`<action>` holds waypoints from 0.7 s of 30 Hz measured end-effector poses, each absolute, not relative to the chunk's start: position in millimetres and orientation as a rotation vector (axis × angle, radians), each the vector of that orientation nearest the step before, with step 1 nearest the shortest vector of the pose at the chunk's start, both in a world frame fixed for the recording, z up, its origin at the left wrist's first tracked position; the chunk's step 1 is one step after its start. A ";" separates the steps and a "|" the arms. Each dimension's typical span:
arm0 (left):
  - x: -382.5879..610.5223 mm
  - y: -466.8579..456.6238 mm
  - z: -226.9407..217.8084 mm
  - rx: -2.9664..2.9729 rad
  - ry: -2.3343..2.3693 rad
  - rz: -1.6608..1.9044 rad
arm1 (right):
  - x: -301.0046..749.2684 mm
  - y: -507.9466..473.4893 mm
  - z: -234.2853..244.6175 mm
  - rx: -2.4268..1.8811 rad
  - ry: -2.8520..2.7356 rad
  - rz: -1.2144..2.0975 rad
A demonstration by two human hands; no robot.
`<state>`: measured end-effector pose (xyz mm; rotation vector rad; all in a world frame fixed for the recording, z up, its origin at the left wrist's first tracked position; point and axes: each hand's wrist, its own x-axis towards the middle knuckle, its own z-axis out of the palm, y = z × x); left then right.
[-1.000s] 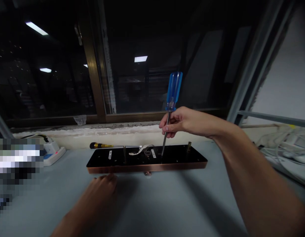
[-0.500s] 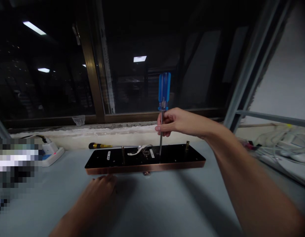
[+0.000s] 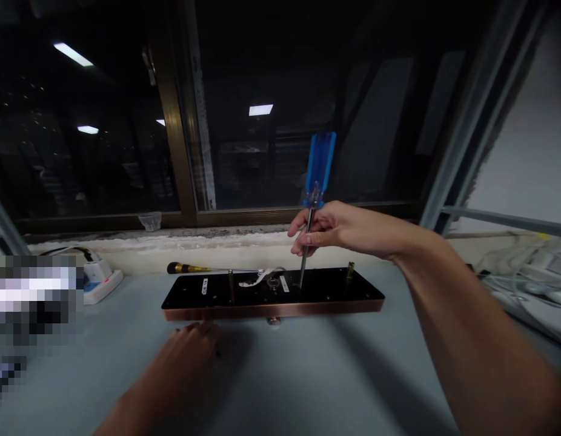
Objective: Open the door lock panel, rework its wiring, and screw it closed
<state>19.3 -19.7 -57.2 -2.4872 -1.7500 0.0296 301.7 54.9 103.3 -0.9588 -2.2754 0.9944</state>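
Observation:
A long black panel with a copper-coloured rim [image 3: 271, 310] lies flat on the grey table. My right hand [image 3: 335, 229] pinches the metal shaft of a blue-handled screwdriver [image 3: 317, 165], which stands nearly upright with its tip on the panel's middle. My left hand [image 3: 185, 357] rests on the table just in front of the panel's left end; its fingers are curled down and nothing shows in them. Two short posts [image 3: 350, 269] stand up from the panel. A white ribbon cable [image 3: 257, 278] lies on it.
A second screwdriver with a black and yellow handle [image 3: 189, 268] lies behind the panel. A white power strip [image 3: 99, 281] sits at the left by the window sill. White cables [image 3: 530, 272] pile at the right. A dark window fills the back.
The blue screwdriver has tilted from upright to leaning right at the top, as it did a second ago. My left hand has stayed put.

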 end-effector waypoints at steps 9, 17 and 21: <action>22.2 -23.6 -53.1 -2.471 -1.762 -0.001 | 309.6 54.2 96.9 -0.754 -2.200 1.268; 24.1 -23.4 -50.0 -2.477 -1.748 0.012 | 303.0 55.8 102.5 -1.092 -2.264 0.858; 22.8 -23.1 -51.6 -2.484 -1.740 0.004 | 297.4 53.9 105.5 -1.151 -2.234 0.740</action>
